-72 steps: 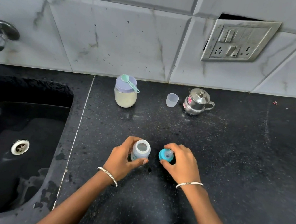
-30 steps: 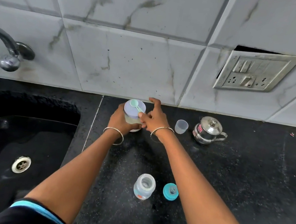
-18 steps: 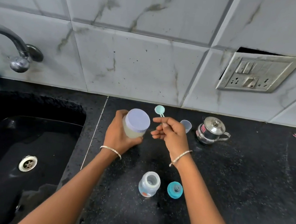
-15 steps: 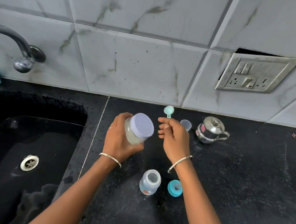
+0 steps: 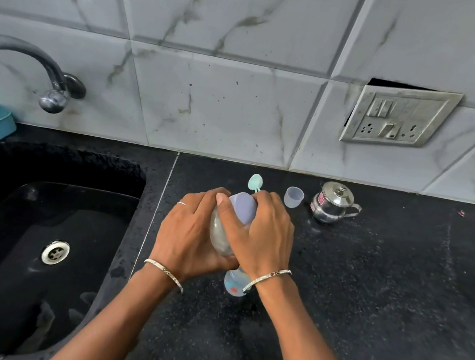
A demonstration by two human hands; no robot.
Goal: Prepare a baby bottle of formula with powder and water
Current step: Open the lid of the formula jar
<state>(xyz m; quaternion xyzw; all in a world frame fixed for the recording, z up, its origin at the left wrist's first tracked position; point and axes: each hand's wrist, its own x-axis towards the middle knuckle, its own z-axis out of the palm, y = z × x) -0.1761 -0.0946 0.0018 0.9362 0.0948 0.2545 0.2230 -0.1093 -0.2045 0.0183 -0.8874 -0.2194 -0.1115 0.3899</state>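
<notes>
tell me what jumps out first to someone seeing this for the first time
Both hands meet mid-counter on a tilted formula jar: the left hand cups its body, the right hand covers its lilac lid, a mint scoop poking above. Left lies a black sink; a steel pot stands by the wall.

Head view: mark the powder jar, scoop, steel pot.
powder jar (image 5: 243,211), head view, on the lavender lid between both hands.
scoop (image 5: 255,181), head view, on the mint bowl above the right hand.
steel pot (image 5: 332,204), head view, on its shiny body below the lid.
</notes>
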